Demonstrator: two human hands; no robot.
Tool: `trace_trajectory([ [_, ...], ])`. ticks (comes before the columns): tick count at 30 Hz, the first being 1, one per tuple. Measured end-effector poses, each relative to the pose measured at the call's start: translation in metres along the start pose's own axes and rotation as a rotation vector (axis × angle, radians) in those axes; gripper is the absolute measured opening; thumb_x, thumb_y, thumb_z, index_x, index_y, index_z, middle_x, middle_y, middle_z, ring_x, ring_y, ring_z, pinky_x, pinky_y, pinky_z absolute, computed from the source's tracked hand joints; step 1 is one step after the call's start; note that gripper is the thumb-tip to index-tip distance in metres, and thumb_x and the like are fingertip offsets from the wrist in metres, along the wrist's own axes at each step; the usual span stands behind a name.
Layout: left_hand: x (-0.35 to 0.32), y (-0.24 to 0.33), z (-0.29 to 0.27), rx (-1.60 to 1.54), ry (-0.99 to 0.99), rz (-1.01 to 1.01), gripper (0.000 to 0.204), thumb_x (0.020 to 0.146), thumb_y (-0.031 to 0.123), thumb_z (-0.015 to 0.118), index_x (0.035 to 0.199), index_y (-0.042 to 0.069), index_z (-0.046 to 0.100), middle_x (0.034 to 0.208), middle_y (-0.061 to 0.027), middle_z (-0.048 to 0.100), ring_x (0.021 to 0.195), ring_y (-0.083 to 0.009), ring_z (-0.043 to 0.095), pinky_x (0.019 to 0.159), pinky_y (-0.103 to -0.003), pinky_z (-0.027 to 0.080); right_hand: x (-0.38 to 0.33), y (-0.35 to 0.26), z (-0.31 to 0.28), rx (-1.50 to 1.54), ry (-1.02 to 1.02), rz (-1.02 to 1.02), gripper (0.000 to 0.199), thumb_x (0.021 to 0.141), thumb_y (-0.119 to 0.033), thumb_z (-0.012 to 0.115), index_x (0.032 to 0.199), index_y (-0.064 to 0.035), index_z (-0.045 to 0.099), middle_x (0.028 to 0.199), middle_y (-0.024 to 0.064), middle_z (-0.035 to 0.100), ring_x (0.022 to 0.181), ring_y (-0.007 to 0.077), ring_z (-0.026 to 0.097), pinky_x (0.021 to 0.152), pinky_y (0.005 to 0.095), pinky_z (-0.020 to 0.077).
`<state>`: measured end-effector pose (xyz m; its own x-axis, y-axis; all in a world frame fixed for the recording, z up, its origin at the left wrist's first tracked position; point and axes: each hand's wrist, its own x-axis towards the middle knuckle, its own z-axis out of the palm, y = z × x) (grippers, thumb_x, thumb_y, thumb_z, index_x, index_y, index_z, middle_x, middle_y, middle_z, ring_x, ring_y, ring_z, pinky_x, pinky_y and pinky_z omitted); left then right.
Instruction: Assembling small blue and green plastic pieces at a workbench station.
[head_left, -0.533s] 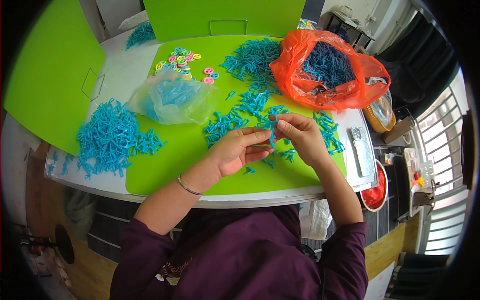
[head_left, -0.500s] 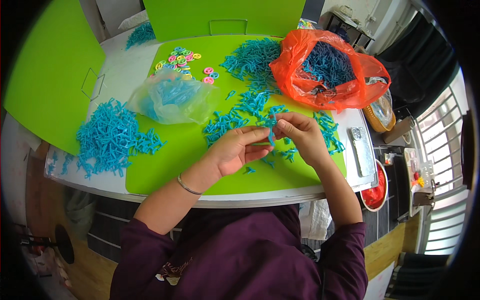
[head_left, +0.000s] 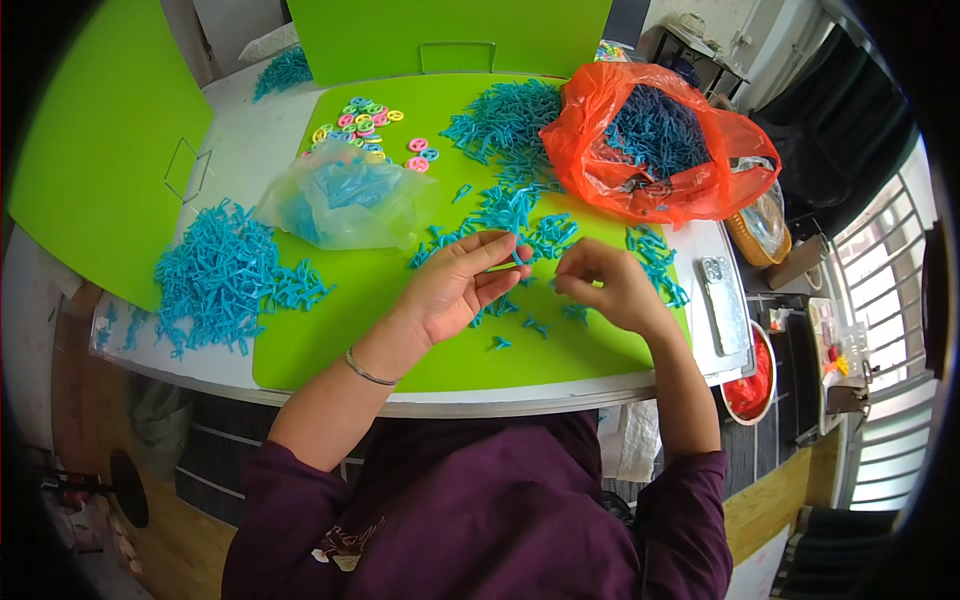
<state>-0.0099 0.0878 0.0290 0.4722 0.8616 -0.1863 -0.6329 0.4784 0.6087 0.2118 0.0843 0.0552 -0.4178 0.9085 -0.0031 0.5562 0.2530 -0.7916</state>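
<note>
Left hand [head_left: 445, 290] pinches a small blue piece [head_left: 518, 258] above a green board [head_left: 330, 355]

We see the left thumb and forefinger closed on the blue piece, the other fingers loosely bent and spread below it. The right hand [head_left: 622, 290] is just apart from it, fingers curled inward with the thumb close by; we cannot tell whether anything is inside. Loose blue pieces [head_left: 550, 235] lie on the board beyond and between the hands, with a bigger heap [head_left: 215, 280] at the left edge.

For writing, we look to the purple top [head_left: 470, 510]: a motif [head_left: 347, 550] on its front pairs curling script with a small pale picture (folds and size keep us from reading it). The red plastic bag [head_left: 600, 100] bears dark marks on its near side — too creased for us to make out — and holds darker blue pieces [head_left: 660, 130]. Left of it, we find a cloudy plastic bag [head_left: 345, 200] with blue contents, just in front of pastel discs [head_left: 360, 115]. A phone [head_left: 725, 305] lies on the white tabletop [head_left: 707, 345] at right, and a bracelet [head_left: 370, 370] circles the left wrist.
</note>
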Motion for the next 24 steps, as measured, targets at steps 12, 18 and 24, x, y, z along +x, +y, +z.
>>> trace_trajectory([
  [12,0.000,-0.018,0.006,0.235,0.084,0.047,0.020,0.086,0.014,0.062,0.103,0.002,0.062,0.096,-0.0036,0.063,0.085,-0.0134,0.061,0.078,-0.026,0.052,0.007,0.009,0.012,0.765,0.002,-0.025,0.010,0.079,-0.003,0.067,0.089,-0.0001,0.064,0.080,0.0050,0.065,0.069,0.0118,0.060,0.064,0.0237,0.0492],
  [18,0.000,-0.020,0.007,0.228,0.081,0.071,0.019,0.086,0.014,0.062,0.102,0.002,0.063,0.095,-0.0026,0.063,0.083,-0.0118,0.060,0.078,-0.025,0.052,0.009,0.008,0.017,0.892,0.041,0.057,0.011,0.079,-0.005,0.068,0.087,-0.0007,0.062,0.078,0.0043,0.063,0.069,0.0128,0.059,0.064,0.0243,0.0484],
  [24,-0.001,-0.020,0.008,0.219,0.059,0.084,0.018,0.086,0.012,0.062,0.101,0.002,0.063,0.095,-0.0030,0.063,0.084,-0.0115,0.061,0.078,-0.024,0.052,0.009,0.011,0.014,0.892,0.055,0.096,0.011,0.081,-0.007,0.067,0.088,-0.0003,0.062,0.081,0.0040,0.063,0.072,0.0123,0.059,0.068,0.0246,0.0486],
])
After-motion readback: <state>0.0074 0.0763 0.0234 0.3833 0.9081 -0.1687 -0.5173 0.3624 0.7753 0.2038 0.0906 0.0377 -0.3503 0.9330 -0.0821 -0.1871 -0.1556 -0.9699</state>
